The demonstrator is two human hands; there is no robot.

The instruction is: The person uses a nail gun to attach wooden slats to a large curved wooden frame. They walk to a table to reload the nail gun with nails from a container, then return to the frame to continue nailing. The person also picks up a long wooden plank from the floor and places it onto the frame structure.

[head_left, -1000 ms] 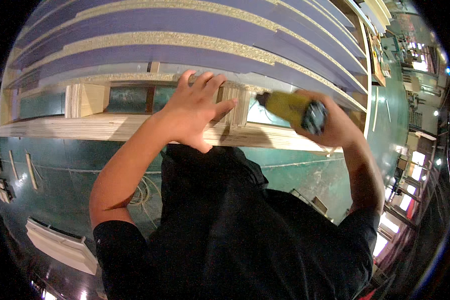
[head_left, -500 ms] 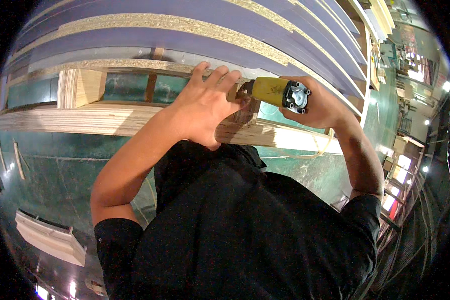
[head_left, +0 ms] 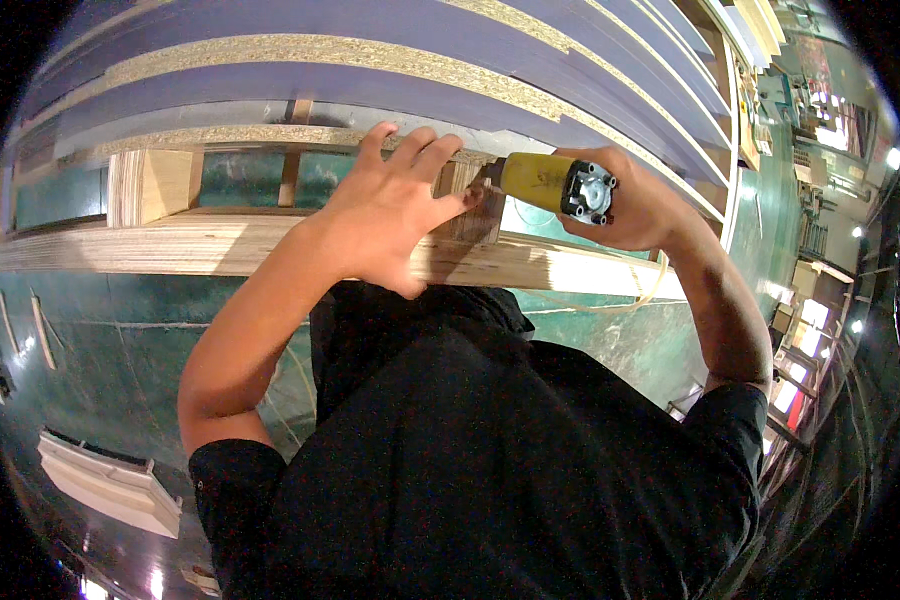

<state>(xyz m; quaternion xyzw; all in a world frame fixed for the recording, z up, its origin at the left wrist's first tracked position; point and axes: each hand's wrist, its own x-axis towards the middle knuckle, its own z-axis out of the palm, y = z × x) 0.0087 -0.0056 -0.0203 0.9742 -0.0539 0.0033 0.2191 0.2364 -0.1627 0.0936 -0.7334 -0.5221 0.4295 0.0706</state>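
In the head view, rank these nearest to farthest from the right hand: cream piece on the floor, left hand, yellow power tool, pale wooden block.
1. Yellow power tool: gripped in the right hand.
2. Left hand: just left, on the wooden frame.
3. Pale wooden block: left part of the frame.
4. Cream piece: floor, lower left.

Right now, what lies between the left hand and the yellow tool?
In the head view, a short wooden crosspiece shows between the left hand and the yellow tool.
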